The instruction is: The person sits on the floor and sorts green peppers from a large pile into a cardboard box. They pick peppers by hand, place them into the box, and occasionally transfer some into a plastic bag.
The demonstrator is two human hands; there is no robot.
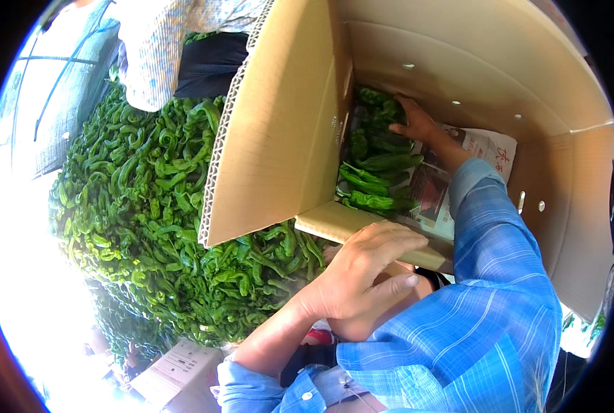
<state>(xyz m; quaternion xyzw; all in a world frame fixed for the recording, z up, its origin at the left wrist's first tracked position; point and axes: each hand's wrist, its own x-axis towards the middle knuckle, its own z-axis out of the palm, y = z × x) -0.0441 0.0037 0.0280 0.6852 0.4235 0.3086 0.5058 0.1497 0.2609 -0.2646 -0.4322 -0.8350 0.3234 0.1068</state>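
A large cardboard box [425, 46] stands open before me, with newspaper [479, 149] on its bottom. Green peppers [371, 180] lie inside in rows along its left side. My right hand [415, 121] reaches deep into the box, its fingers spread at the right edge of the farther peppers; whether the fingertips grip one cannot be told. My left hand [363, 263] rests, holding nothing, by the folded near flap [332, 219] of the box. Its fingers lie loosely side by side, the thumb apart.
A big heap of green peppers [157, 206] spreads to the left, partly behind the raised left flap [270, 129]. At the top left is another person's patterned sleeve [152, 51]. A printed carton [180, 366] stands at the bottom left.
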